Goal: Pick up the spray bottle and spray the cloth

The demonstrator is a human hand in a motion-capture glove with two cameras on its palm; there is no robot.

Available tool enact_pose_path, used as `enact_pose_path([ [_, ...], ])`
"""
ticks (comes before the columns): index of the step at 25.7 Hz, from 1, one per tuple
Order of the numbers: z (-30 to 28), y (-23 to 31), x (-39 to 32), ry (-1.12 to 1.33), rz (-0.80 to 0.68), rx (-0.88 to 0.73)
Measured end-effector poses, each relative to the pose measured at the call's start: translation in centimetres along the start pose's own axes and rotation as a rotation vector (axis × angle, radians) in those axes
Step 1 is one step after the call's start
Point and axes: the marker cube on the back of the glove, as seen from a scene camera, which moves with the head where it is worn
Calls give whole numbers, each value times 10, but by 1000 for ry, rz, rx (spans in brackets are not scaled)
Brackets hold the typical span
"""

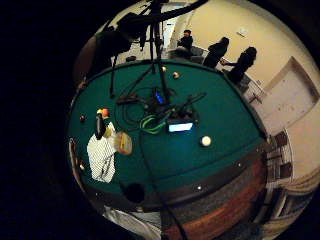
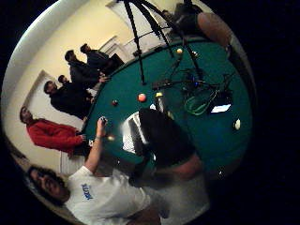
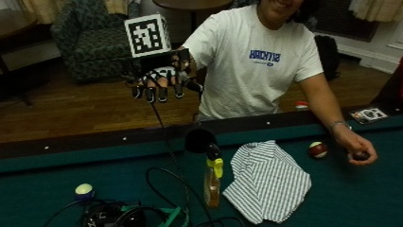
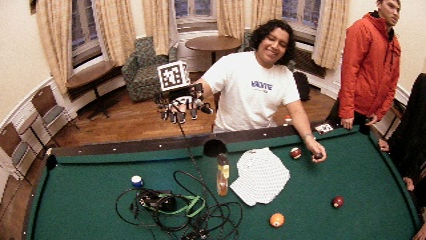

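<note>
A spray bottle with amber liquid, a yellow trigger and a dark head stands upright on the green pool table. Right beside it lies a striped white cloth, spread flat on the felt. My gloved right hand is raised in the air beyond the table's rail, well above and away from the bottle, fingers straight and hanging down, holding nothing. The little finger side palm view shows the bottle and cloth far below. In the wide outside view the bottle stands by the cloth.
A tangle of cables and a device lies near the bottle. Billiard balls sit on the felt: a white-blue one and a red-white one. The person's bare hand rests on the table holding a dark ball. A side pocket is behind the bottle.
</note>
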Motion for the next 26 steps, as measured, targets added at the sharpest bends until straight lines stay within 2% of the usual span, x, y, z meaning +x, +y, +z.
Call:
enact_pose_path([
  [15, 37, 15, 17, -10, -17, -106],
  [26, 90, 48, 31, -105, -148, -179],
])
